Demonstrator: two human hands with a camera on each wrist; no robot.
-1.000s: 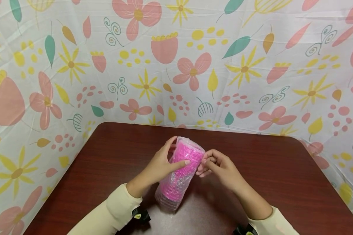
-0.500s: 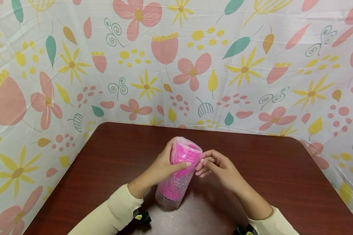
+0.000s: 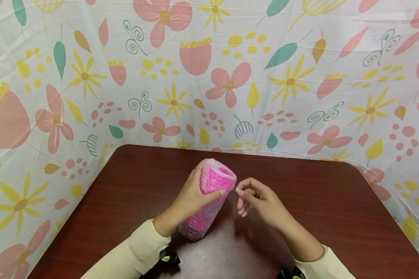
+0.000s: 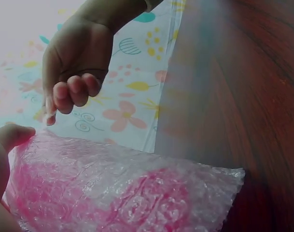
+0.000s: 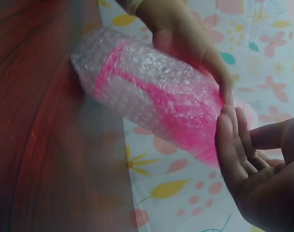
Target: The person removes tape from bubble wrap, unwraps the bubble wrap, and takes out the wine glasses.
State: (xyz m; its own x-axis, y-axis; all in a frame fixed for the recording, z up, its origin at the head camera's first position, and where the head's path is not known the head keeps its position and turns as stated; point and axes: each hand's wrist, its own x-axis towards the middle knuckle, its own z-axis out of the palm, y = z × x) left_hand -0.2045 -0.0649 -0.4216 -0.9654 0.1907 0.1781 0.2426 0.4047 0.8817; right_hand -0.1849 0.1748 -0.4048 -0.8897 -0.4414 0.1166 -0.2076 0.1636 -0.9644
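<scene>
A bright pink bundle (image 3: 214, 180), roughly cylindrical and wrapped in clear bubble wrap (image 5: 151, 92), leans at a slant over the table, its rolled end up. My left hand (image 3: 188, 199) grips its upper part, thumb across the near side and fingers behind, mostly hidden. At the right of that upper end, my right hand (image 3: 263, 201) pinches a tiny clear bit of the wrapping's edge between thumb and index finger; whether it is tape or film I cannot tell. In the left wrist view the right hand's other fingers (image 4: 77, 92) are curled. What the wrapping encloses is hidden.
A dark reddish-brown table (image 3: 136, 170) with rounded far corners lies beneath. Behind it and along its sides hangs a white cloth (image 3: 202, 104) printed with flowers and leaves. Each wrist carries a black camera mount (image 3: 169, 257).
The bundle has tilted and turned in my left hand, its lower end shifting left and up. My right fingertips now stand slightly apart from it, a clear bit showing between.
</scene>
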